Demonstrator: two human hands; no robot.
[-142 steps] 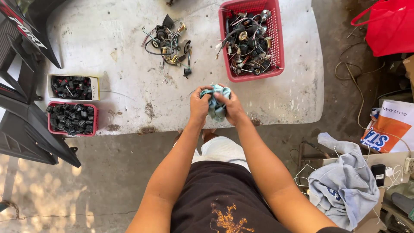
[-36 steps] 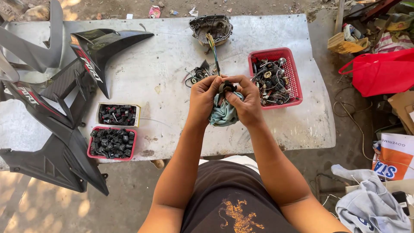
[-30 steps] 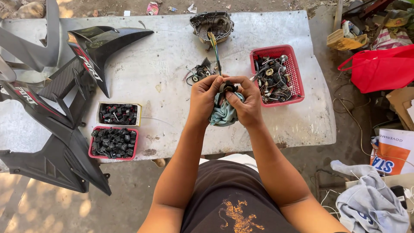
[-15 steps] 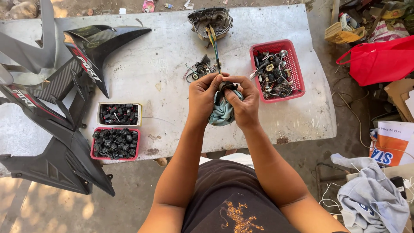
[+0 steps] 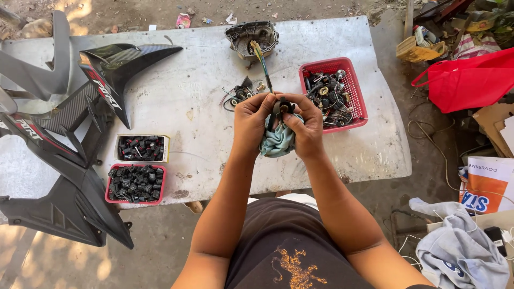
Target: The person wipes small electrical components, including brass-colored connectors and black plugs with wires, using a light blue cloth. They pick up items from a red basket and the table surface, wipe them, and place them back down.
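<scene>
From the head camera, looking down: both hands meet above the near edge of the desk. The left hand and the right hand have their fingers curled tight around a teal rag and a small dark part that sits at the fingertips, right between the two thumbs. A bundle of coloured wires runs from that part straight away from the body, so its long axis points toward the far edge, up to a grey metal engine cover. Neither hand is nearer; both pinch it from opposite sides, the rag hanging below.

Just right of the hands stands a red basket of mixed small parts, and a loose tangle of connectors lies just beyond the left hand. Well to the left sit a red tray and a small white box, both full of black pieces, beside black fairing panels
</scene>
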